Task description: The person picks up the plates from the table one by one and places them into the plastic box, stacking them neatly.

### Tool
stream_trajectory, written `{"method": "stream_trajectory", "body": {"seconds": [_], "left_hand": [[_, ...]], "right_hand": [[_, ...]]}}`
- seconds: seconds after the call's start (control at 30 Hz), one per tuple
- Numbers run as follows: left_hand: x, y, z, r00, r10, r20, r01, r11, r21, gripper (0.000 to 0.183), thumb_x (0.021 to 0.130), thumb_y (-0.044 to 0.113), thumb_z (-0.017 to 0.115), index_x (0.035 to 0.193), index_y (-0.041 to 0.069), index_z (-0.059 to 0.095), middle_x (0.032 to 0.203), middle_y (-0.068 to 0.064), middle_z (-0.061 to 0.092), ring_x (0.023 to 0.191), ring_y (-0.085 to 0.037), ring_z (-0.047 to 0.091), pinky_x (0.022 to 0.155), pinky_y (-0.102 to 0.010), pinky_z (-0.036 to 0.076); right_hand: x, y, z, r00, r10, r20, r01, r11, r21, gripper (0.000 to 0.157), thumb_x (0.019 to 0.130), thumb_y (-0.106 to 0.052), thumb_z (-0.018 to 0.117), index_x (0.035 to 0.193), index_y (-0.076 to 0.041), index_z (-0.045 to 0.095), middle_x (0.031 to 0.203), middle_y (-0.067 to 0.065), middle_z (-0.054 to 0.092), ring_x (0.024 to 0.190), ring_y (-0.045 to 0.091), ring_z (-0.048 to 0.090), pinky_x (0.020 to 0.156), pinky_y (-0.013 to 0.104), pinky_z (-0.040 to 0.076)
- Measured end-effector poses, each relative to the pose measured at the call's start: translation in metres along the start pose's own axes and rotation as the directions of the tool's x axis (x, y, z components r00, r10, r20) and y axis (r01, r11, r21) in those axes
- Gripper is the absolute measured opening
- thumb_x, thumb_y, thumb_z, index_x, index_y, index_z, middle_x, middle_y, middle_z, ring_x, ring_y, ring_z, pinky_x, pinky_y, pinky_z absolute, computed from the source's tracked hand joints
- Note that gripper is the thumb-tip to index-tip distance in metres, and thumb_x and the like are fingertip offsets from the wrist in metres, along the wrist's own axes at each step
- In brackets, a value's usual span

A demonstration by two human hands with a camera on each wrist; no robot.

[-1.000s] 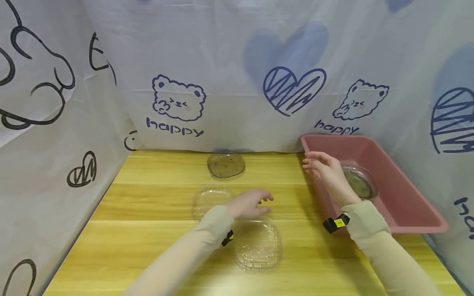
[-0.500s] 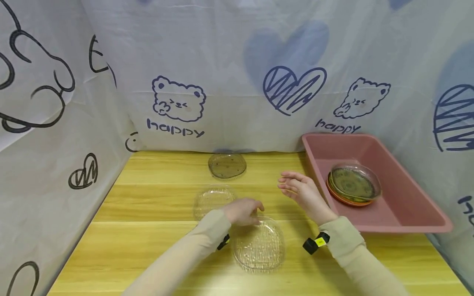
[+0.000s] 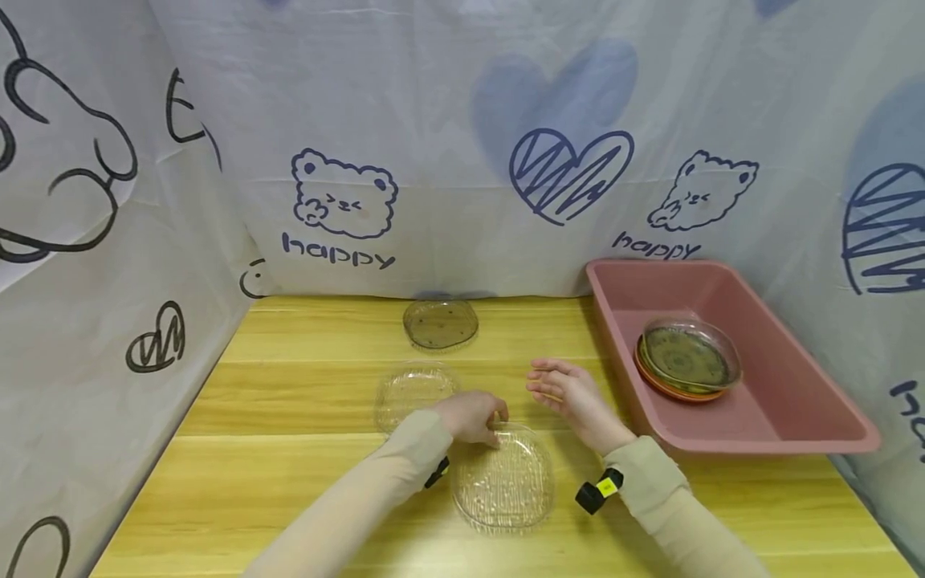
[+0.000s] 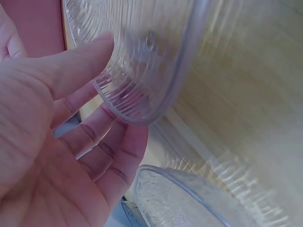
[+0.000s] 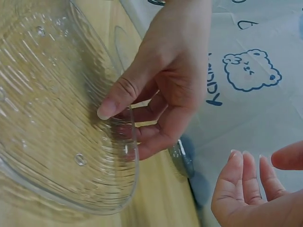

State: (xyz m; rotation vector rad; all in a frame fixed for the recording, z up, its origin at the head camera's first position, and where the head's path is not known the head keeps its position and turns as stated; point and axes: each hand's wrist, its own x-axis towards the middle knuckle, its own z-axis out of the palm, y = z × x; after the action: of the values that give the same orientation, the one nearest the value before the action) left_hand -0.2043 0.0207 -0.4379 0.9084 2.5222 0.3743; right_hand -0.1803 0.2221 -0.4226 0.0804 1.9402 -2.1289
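A clear, ribbed plate (image 3: 506,486) with rounded corners lies nearest the front of the table. My left hand (image 3: 470,416) grips its far edge. In the left wrist view the thumb reaches over the rim of the plate (image 4: 156,42), and the fingers curl beneath, partly seen through it. My right hand (image 3: 574,401) hovers to the right of that plate, fingers loosely bent and holding nothing; the right wrist view shows this hand (image 5: 255,194) with a gap between thumb and fingers. Behind the left wrist sits a second clear plate (image 3: 412,389), partly covered by the sleeve.
A greyish see-through plate (image 3: 441,325) lies at the back of the wooden table (image 3: 289,385). On the right stands a pink tub (image 3: 780,401). Inside, a clear dark-tinted plate (image 3: 686,357) is stacked on an orange-rimmed plate (image 3: 682,393). Printed cloth (image 3: 448,160) closes off the back and sides.
My right hand has moved left, away from the tub's edge, uncovering the stack inside. My left hand has shifted slightly left and down and now grips the front plate's edge.
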Motion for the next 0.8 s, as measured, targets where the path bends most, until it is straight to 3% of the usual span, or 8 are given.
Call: {"method": "stream_trajectory", "body": {"seconds": [0.23,0.4,0.63,0.8], "left_hand": [[0.005,0.000,-0.001,1.000,-0.006,-0.005,0.006,1.000,-0.022,0.033,0.086,0.020,0.081,0.115,0.012,0.068,0.094,-0.003,0.069,0.081,-0.010,0.059,0.073,-0.024,0.050],[0.010,-0.003,-0.001,1.000,0.003,-0.016,-0.004,0.998,-0.067,0.026,0.087,0.015,0.080,0.110,0.011,0.069,0.095,-0.006,0.070,0.082,-0.013,0.060,0.072,-0.025,0.050],[0.017,-0.006,-0.001,1.000,-0.009,-0.030,0.007,0.998,-0.060,0.019,0.091,0.015,0.076,0.108,0.012,0.068,0.103,-0.007,0.071,0.092,-0.017,0.065,0.080,-0.029,0.054],[0.019,-0.007,-0.002,0.999,0.001,-0.046,-0.005,0.996,-0.090,0.013,0.093,0.013,0.073,0.105,0.010,0.068,0.098,-0.008,0.069,0.085,-0.015,0.060,0.078,-0.031,0.052]], "right_hand": [[0.001,0.004,0.000,1.000,0.022,-0.002,-0.022,1.000,-0.016,0.044,0.101,-0.006,0.046,0.142,0.009,0.041,0.109,0.000,0.064,0.094,0.009,0.064,0.088,0.021,0.056],[0.001,0.009,-0.002,0.999,0.034,-0.012,-0.034,0.999,-0.004,0.042,0.100,-0.005,0.045,0.140,0.008,0.043,0.110,0.001,0.064,0.094,0.008,0.064,0.086,0.020,0.056],[-0.001,0.012,-0.007,0.999,0.047,-0.024,-0.046,0.998,0.039,0.038,0.101,-0.005,0.046,0.137,0.006,0.045,0.108,0.001,0.064,0.093,0.009,0.064,0.088,0.021,0.056],[-0.002,0.014,-0.009,0.998,0.050,-0.028,-0.049,0.998,0.050,0.039,0.101,-0.005,0.045,0.138,0.008,0.044,0.108,0.002,0.064,0.093,0.009,0.064,0.088,0.021,0.056]]}}
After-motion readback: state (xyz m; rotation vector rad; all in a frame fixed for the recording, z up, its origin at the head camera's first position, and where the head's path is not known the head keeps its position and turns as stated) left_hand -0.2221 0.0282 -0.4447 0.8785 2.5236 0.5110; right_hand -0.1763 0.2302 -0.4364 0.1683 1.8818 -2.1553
